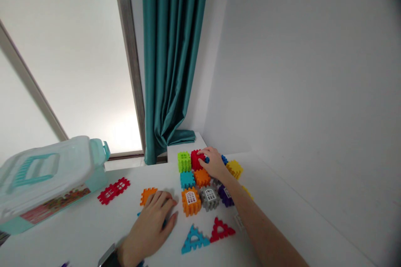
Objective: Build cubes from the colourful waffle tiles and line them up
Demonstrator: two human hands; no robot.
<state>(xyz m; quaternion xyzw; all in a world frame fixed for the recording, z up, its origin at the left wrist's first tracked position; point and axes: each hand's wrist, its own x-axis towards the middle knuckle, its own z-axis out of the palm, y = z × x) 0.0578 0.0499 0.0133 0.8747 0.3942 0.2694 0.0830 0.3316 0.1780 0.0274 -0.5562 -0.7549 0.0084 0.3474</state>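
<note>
My right hand (215, 162) reaches to the back of the white table, its thumb and fingers closed around a stack of red building tiles (196, 159). My left hand (153, 221) rests palm down with its thumb apart and no held piece visible, beside an orange tile (147, 195) and partly covering blue pieces. Between the hands stand stacks of notched tiles: lime green (184, 162), light blue (187, 179), orange (202, 177), orange with a white window (191, 201), grey (209, 198) and purple (225, 196). My right hand and forearm partly hide blue tiles (224, 159) and yellow tiles (234, 168).
In front of the stacks lie a blue triangle (194, 240) and a red triangle (221, 230). A white window piece (238, 221) is beside my right forearm. At left are joined red window tiles (113, 191) and a lidded plastic box (56, 175). A wall (300, 91) borders the right.
</note>
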